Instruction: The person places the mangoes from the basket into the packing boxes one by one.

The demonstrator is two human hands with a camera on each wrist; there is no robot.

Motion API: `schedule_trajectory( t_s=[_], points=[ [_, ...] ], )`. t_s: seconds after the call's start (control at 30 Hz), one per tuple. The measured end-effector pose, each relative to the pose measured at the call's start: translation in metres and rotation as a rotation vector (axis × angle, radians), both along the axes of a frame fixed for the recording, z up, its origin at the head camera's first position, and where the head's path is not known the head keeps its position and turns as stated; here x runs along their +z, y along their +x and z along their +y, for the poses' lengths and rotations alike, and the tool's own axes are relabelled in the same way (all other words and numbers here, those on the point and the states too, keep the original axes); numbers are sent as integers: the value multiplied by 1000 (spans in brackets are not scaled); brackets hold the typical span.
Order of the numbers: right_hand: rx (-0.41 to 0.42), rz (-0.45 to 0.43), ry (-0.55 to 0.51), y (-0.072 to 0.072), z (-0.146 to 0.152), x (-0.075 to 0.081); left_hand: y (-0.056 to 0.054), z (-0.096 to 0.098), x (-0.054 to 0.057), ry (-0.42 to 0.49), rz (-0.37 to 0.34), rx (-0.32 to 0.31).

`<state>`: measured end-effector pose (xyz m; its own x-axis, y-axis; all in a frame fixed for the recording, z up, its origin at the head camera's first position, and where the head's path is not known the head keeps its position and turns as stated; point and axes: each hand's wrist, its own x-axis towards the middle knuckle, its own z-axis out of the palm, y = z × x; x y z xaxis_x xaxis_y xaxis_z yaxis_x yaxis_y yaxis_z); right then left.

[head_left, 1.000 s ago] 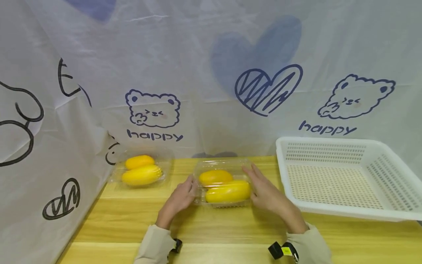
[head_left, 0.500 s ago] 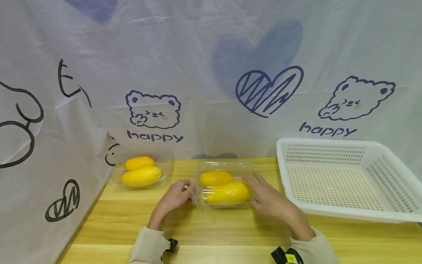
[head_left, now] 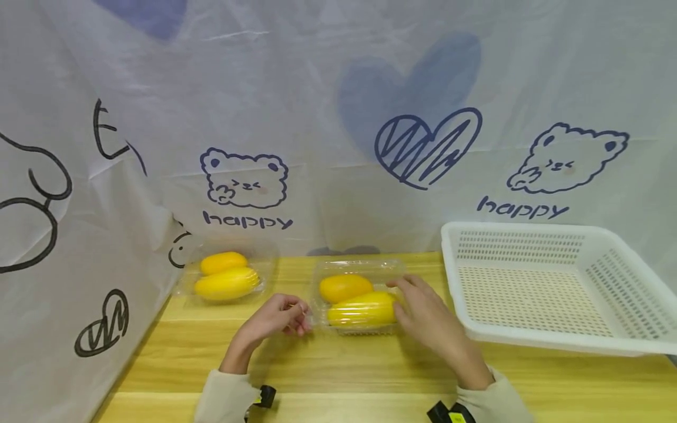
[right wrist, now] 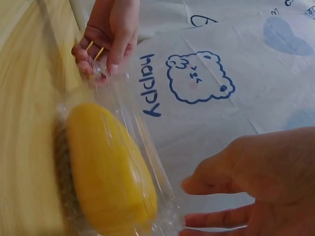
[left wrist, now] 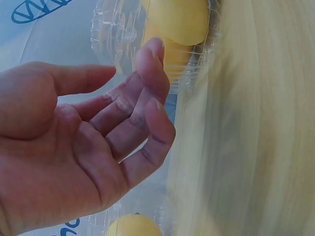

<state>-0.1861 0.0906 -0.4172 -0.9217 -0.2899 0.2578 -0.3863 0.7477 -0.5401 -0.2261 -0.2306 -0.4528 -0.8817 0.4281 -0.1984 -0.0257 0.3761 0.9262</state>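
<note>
In the head view, a clear plastic clamshell box stands mid-table with two yellow fruits inside, a shorter oval one behind a longer one. At its left end is my left hand, fingers loosely bent. The left wrist view shows that hand holding nothing, thumb and fingers apart, a small gap from the box. My right hand lies along the box's right end with extended fingers; in the right wrist view its fingertips are close to the plastic, and contact is unclear.
A second clear box with two yellow fruits sits at the back left. To the right stands a white perforated plastic basket. A printed white cloth hangs behind the wooden table.
My left hand has let go of the box's left end and drawn slightly left and toward me. My right hand has stayed at the right end, its fingers shifting a little. The box has barely moved.
</note>
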Motion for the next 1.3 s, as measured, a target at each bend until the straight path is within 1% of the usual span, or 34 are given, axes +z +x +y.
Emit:
schedule_trajectory(
  t_s=[0.07,0.17,0.3,0.4,0.5,0.63,0.87,0.97,1.1,1.13,1.23,1.3],
  points=[
    [-27,17,-26,0,-5,-1,2,-2,0,7,-12,-3],
    [-57,16,-45,0,-11,-2,4,-5,0,15,-30,6],
    [-92,-8,-21,0,-12,-2,6,-5,2,18,-39,6],
    [-95,-12,-27,2,-13,0,6,-6,1,14,-29,3],
    [-71,-4,-81,3,-16,2,5,-7,1,2,-11,7],
    [-36,1,-192,4,-22,0,4,-5,2,-8,8,16],
    [2,-21,-333,5,-32,-5,4,-1,5,13,-37,61],
    [52,-77,-391,6,-35,-7,4,-1,5,18,-46,63],
    [170,-237,-461,11,-45,-14,4,-1,3,52,-76,60],
    [188,-273,-467,12,-48,-17,3,-1,3,65,-85,57],
    [226,-385,-508,16,-57,-25,2,-1,1,94,-108,45],
    [241,-442,-527,18,-62,-30,1,0,0,108,-116,33]
  ],
)
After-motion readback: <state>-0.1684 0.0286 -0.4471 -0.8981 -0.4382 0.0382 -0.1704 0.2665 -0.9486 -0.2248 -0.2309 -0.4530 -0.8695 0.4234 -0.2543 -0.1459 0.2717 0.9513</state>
